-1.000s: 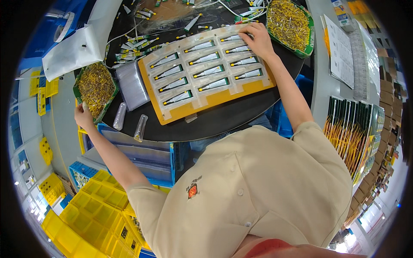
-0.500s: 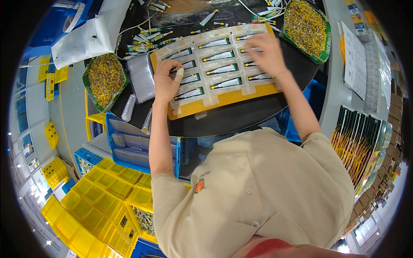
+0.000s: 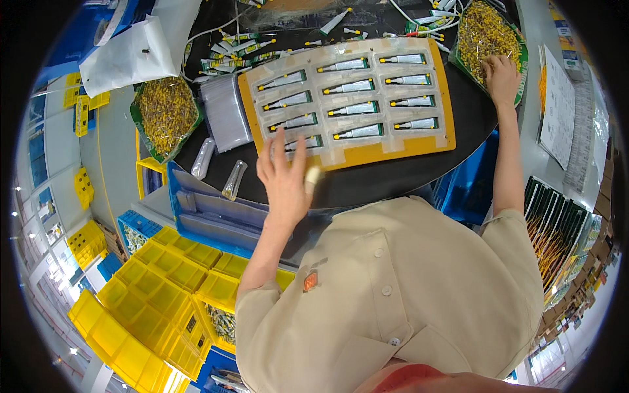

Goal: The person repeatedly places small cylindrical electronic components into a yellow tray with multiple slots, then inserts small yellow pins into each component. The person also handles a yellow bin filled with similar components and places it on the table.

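A clear plastic blister tray (image 3: 383, 141) taped onto a yellow board (image 3: 367, 155) lies on the black table. Each pocket in sight carries a small white-and-green tube (image 3: 354, 107) with a yellow tip. Over the tray's near left corner my left hand (image 3: 287, 177) is open, fingers spread and slightly blurred, with a pale wrap on its thumb. It hides part of a lower-left tube. At the right, my right hand (image 3: 502, 80) reaches into a green-edged box of small yellow pieces (image 3: 483, 33). Its fingers curl down among them; whatever they grip cannot be made out.
Loose tubes (image 3: 236, 56) lie scattered behind the tray. On the left are a stack of clear plastic sheets (image 3: 225, 111) and a second box of yellow pieces (image 3: 167, 114). Two clear plastic pieces (image 3: 234, 181) rest near the table edge. Yellow bins (image 3: 154, 265) stand lower left.
My right hand has moved from the tray's right side out to the right box. My left hand has slid nearer and rightward, its fingers now spread. The tray appears farther right in the picture.
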`<state>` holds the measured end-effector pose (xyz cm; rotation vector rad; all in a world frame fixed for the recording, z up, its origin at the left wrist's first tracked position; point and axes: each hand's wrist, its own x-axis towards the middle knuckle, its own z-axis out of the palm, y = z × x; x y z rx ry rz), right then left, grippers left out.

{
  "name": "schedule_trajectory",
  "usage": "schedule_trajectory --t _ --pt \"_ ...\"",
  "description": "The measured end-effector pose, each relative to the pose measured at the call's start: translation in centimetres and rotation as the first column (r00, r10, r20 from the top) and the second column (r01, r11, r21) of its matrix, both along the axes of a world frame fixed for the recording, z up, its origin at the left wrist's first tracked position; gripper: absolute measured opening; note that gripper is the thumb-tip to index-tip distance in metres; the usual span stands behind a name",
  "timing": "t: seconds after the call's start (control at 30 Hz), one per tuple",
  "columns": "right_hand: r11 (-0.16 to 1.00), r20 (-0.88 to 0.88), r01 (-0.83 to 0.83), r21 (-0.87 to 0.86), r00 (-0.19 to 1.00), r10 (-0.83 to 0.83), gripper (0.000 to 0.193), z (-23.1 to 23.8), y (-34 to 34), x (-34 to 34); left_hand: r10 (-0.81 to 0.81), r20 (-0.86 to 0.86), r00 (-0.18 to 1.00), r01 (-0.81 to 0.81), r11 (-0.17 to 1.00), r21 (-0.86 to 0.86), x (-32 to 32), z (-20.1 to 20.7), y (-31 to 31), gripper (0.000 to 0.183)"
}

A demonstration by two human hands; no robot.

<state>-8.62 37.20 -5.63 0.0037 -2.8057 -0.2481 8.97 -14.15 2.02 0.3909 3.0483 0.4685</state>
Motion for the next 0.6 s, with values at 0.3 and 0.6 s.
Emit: schedule_trajectory --t 0.3,0.6 --pt "0.946 -0.049 -0.268 0.182 0.958 0.281 0.015 6.2 -0.4 -1.2 -0.124 0.0 0.992 0.124 0.99 -0.065 -0.6 -1.7 -1.9 0.056" --pt "0.531 0.113 -0.222 -0.818 0.842 0.527 0.008 10.5 -11.8 9.6 0.013 -0.228 0.974 -0.057 0.981 -0.188 -10.5 -5.0 -4.0 0.057"
